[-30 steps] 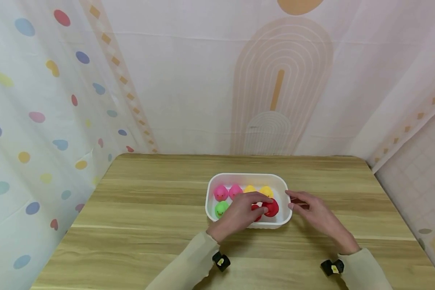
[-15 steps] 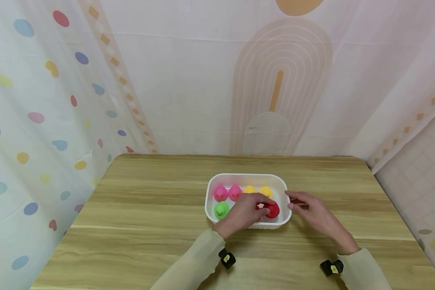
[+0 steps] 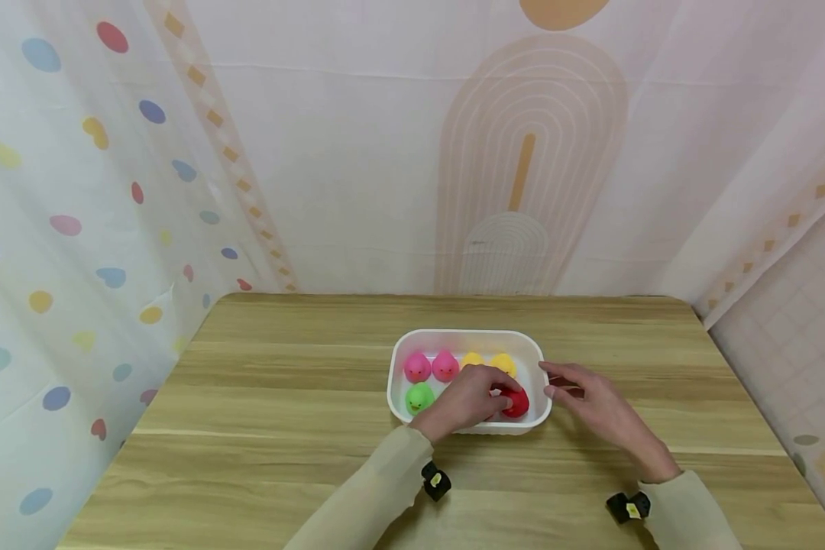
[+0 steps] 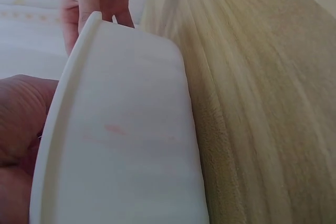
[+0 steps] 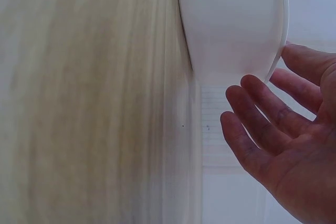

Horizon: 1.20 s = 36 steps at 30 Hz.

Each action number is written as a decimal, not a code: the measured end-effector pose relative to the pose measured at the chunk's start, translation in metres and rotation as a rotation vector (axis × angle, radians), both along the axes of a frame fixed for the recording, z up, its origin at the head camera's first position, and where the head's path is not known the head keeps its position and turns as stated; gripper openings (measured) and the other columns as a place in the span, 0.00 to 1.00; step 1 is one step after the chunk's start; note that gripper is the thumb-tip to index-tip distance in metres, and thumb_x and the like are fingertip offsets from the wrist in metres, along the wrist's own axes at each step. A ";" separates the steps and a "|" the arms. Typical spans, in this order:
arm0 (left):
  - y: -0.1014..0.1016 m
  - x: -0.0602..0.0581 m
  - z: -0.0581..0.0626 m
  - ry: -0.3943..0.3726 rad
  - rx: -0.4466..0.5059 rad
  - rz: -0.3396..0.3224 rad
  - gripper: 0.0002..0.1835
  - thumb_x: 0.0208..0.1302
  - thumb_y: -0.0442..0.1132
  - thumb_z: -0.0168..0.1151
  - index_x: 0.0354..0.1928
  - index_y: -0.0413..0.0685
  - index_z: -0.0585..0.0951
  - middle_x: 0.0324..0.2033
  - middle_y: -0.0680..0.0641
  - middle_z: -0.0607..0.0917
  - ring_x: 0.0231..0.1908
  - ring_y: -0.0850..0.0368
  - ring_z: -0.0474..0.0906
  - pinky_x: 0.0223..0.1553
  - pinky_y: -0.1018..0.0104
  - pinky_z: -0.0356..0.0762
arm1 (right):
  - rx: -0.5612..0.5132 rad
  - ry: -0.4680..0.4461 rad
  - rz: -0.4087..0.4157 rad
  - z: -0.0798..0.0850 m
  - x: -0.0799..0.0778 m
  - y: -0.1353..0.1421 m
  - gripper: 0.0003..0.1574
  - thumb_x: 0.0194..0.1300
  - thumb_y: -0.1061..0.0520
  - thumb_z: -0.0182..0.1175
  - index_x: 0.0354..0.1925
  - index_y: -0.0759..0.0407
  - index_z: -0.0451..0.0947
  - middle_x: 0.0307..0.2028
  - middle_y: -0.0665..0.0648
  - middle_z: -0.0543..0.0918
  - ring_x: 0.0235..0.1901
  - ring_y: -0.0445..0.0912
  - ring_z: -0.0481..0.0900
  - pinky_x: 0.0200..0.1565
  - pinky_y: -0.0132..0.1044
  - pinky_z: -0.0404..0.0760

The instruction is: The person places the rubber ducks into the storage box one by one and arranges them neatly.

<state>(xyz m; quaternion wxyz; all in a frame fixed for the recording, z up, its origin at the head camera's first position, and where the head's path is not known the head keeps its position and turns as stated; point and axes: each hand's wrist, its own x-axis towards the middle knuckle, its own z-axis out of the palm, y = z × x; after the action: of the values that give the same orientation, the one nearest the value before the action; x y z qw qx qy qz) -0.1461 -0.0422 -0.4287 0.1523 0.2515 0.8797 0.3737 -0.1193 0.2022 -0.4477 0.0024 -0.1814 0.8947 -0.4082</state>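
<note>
A white plastic tub (image 3: pixel 399 344) holds several small rubber ducks on the table. My left hand (image 3: pixel 464 396) reaches over its near side and pinches a red rubber duck (image 3: pixel 517 404) near the right end, thumb and index finger on it. Part of another red duck shows below that hand. Two pink ducks (image 3: pixel 445 367) and a green duck (image 3: pixel 419 399) sit at the left; two yellow ducks (image 3: pixel 503 365) stand behind the fingers. My right hand (image 5: pixel 299 129) rests its thumb and index fingertip against the tub's right end, the other fingers relaxed and spread.
The wooden table (image 3: pixel 282 428) runs around the tub on all sides. Behind it hangs a pale patterned curtain (image 3: pixel 357 168), with a dotted part at the left. A black wrist camera (image 3: pixel 436 481) sits at the left cuff, another (image 3: pixel 628 507) at the right.
My left hand has shifted slightly to the right and down, with the red duck moving a little towards the tub's near right corner. The right hand stays at the rim.
</note>
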 end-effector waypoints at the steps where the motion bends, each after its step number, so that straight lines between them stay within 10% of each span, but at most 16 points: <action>1: 0.000 0.000 0.000 -0.004 -0.004 0.000 0.10 0.69 0.33 0.69 0.49 0.49 0.90 0.40 0.55 0.88 0.35 0.64 0.76 0.35 0.75 0.77 | 0.000 0.000 -0.001 0.000 0.000 0.000 0.27 0.75 0.54 0.63 0.67 0.65 0.77 0.61 0.67 0.82 0.54 0.57 0.84 0.52 0.43 0.86; 21: 0.004 -0.004 -0.001 0.029 -0.099 -0.025 0.11 0.68 0.35 0.70 0.50 0.51 0.89 0.42 0.56 0.88 0.43 0.63 0.78 0.47 0.73 0.78 | 0.009 -0.024 -0.012 0.003 0.001 0.000 0.29 0.75 0.52 0.63 0.67 0.65 0.76 0.61 0.67 0.81 0.54 0.57 0.83 0.52 0.48 0.86; 28: -0.001 -0.002 0.003 -0.009 -0.009 0.010 0.13 0.71 0.37 0.67 0.55 0.50 0.87 0.50 0.52 0.88 0.39 0.63 0.79 0.42 0.74 0.80 | 0.004 -0.001 -0.007 0.003 -0.001 -0.001 0.27 0.75 0.53 0.63 0.66 0.65 0.77 0.60 0.66 0.82 0.54 0.57 0.84 0.52 0.45 0.86; 36: -0.025 0.007 0.013 0.142 0.094 0.031 0.15 0.74 0.40 0.64 0.58 0.50 0.86 0.54 0.53 0.87 0.57 0.54 0.81 0.61 0.57 0.80 | 0.032 -0.031 -0.009 0.005 -0.003 0.000 0.29 0.76 0.52 0.63 0.67 0.65 0.76 0.60 0.66 0.82 0.53 0.56 0.83 0.52 0.48 0.86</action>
<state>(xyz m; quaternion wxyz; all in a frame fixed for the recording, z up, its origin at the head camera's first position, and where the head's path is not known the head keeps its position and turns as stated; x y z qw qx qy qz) -0.1390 -0.0672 -0.4160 0.0715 0.2708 0.8735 0.3981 -0.1220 0.2019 -0.4426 0.0173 -0.1712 0.9018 -0.3964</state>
